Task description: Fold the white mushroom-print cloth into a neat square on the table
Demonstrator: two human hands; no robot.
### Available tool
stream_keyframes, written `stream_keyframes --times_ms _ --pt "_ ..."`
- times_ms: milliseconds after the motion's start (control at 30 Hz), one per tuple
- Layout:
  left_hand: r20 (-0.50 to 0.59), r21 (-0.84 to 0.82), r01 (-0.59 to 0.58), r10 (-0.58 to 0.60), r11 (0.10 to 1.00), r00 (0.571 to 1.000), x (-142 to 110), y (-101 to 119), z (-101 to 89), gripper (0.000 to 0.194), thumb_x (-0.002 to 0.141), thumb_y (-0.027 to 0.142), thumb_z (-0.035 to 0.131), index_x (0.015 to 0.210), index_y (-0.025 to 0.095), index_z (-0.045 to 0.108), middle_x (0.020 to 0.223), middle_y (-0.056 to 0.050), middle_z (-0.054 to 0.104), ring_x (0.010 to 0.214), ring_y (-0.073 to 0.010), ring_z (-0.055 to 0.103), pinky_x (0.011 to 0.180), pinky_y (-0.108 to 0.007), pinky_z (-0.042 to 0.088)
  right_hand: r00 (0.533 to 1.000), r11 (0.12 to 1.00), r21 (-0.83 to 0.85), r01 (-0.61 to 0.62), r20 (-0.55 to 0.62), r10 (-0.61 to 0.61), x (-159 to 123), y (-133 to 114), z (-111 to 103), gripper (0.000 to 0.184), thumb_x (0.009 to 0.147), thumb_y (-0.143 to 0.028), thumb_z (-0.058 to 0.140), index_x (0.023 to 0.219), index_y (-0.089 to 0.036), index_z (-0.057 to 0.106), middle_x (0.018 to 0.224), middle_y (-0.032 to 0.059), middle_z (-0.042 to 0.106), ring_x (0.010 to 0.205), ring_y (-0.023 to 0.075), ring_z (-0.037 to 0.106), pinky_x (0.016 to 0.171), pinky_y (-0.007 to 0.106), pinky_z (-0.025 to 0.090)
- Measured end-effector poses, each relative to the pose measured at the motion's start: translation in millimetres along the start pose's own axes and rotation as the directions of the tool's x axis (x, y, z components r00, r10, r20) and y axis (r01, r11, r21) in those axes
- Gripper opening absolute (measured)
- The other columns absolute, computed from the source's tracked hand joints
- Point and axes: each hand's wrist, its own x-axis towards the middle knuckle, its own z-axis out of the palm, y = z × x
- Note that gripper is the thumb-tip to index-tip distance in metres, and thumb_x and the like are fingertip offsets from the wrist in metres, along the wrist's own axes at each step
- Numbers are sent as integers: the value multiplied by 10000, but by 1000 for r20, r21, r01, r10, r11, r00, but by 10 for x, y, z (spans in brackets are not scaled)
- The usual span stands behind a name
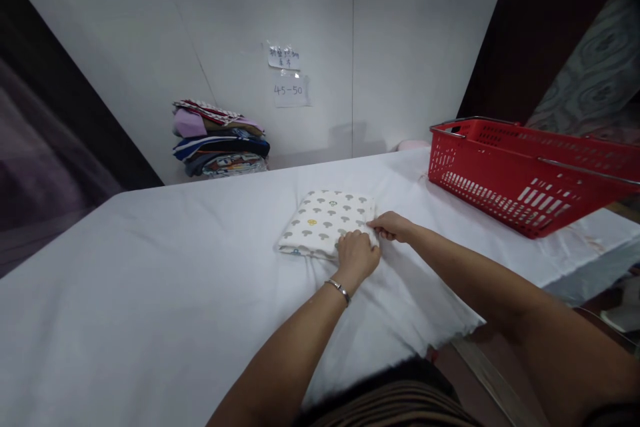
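A folded white cloth (325,219) printed with small grey shapes lies on the white-covered table (150,280). My left hand (356,255), with a bracelet on its wrist, is closed on the cloth's near right edge. My right hand (393,225) pinches the cloth's right corner, its fingers curled on the fabric. Both hands sit close together at that corner.
A red plastic basket (525,173) stands at the table's right end, partly over the edge. A stack of folded clothes (220,139) rests against the white wall at the back left. Two paper notes (287,77) are stuck on the wall.
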Motion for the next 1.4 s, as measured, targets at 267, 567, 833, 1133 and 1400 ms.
stream_keyframes --times_ms 267,567,833,1133,1400 --pt "18 3 64 -64 998 998 36 12 32 269 812 396 522 888 182 665 962 -86 661 932 -242 572 823 -364 384 999 999 6 42 -6 -42 -51 14 6 324 764 -207 653 511 -161 455 364 -49 422 315 49 352 315 190 159" --pt "46 39 24 -26 999 999 68 25 39 216 815 250 482 858 162 674 893 -93 671 897 -233 593 801 -360 394 993 993 -32 117 0 -117 -72 36 -52 294 788 -165 562 515 -162 454 381 -50 435 324 44 366 319 182 172" --pt "9 57 -87 87 995 996 9 27 85 185 834 235 474 845 154 640 890 -86 633 891 -226 567 780 -354 391 992 985 -121 119 -25 -123 -80 65 -39 280 722 -136 591 483 -160 448 380 -44 455 305 53 385 330 195 197" --pt "-11 20 -47 47 999 999 -26 27 122 212 799 366 576 894 176 581 941 -69 606 929 -237 554 802 -364 380 986 970 -215 112 -95 -135 30 65 -59 250 692 -168 635 485 -153 495 379 -22 488 309 75 429 326 202 224" --pt "-73 58 -130 134 990 988 -114 -18 150 190 775 329 611 882 181 558 927 -57 571 920 -228 525 807 -367 380 969 963 -204 174 -137 -204 86 118 -16 273 717 -238 641 498 -156 500 374 -27 480 304 77 423 322 203 234"
